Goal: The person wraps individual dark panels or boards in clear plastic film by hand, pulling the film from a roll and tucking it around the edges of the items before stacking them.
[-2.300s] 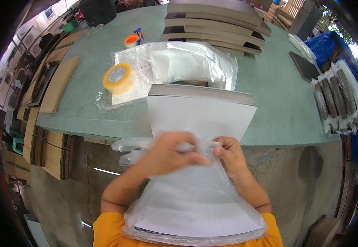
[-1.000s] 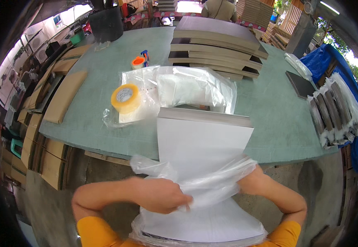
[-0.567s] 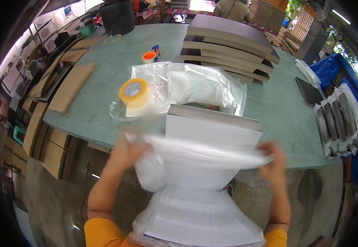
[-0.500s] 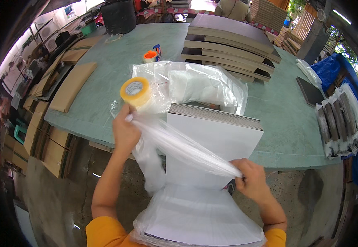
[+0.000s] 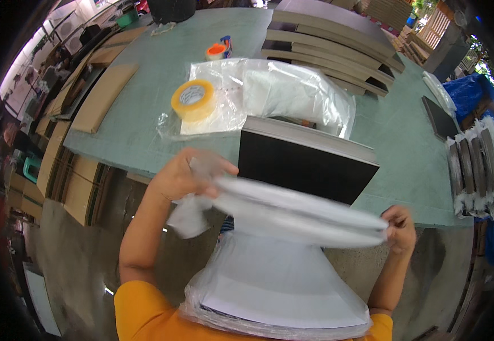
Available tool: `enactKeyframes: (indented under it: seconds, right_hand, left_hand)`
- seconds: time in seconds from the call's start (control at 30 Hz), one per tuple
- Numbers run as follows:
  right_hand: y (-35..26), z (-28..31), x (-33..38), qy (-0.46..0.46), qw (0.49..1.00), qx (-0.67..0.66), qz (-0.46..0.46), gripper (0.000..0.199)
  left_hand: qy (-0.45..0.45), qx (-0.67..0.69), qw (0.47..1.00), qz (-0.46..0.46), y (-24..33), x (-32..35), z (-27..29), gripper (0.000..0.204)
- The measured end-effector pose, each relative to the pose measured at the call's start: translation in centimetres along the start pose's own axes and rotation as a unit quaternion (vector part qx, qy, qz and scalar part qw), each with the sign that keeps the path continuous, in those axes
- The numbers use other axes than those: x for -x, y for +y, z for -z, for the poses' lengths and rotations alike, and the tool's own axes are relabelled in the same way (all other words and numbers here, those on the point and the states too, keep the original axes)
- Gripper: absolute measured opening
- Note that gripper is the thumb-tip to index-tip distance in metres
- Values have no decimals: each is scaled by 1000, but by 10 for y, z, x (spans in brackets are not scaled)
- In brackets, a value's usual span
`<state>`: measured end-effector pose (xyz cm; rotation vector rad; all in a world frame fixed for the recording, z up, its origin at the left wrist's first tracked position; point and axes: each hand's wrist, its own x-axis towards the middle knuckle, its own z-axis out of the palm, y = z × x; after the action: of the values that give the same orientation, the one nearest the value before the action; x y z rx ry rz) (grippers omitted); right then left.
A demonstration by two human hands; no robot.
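A clear, whitish plastic bag stretches between my hands, smeared by motion. My left hand is closed on its left end, where a loose flap hangs down. My right hand pinches the other end between thumb and fingers. Just beyond the bag, a stack of flat panels stands on edge, its black face toward me and its lower part hidden. Nearest me, below the bag, lies a white panel with clear plastic around it.
On the green table are a roll of clear tape, flat plastic bags and an orange-and-blue tape dispenser. Stacked panels sit at the back. Wrapped panels stand at right, folded cardboard at left.
My right hand has moved right and the left slightly right, spreading the bag wider. The standing stack shows a black face where a white one was. The view has shifted a little.
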<state>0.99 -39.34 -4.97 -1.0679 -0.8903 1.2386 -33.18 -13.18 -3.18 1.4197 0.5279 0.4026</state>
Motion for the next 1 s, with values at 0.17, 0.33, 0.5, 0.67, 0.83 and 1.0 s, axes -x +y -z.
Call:
enactKeyframes:
  seconds: [0.17,0.33,0.5,0.67,0.83,1.0]
  right_hand:
    - [152,22,17,-30,962,151,-227,20]
    - [282,29,32,147,872,416,-212,35]
    - [291,1,14,316,860,328,-229,45]
    - [246,0,19,215,831,469,-207,31]
    - [69,-33,15,-271,959,72,-34,43]
    - [125,-100,12,-470,828,286,-109,66]
  left_hand:
    - [-152,224,920,284,-133,28,12,21]
    - [123,113,917,362,-274,38,-22,26]
    - [190,-143,935,262,-248,37,-36,30]
    - [118,-368,892,234,-253,37,-11,27]
    - [-271,-110,954,57,-25,34,-36,21]
    - [-424,-95,897,82,-109,34,-100,23]
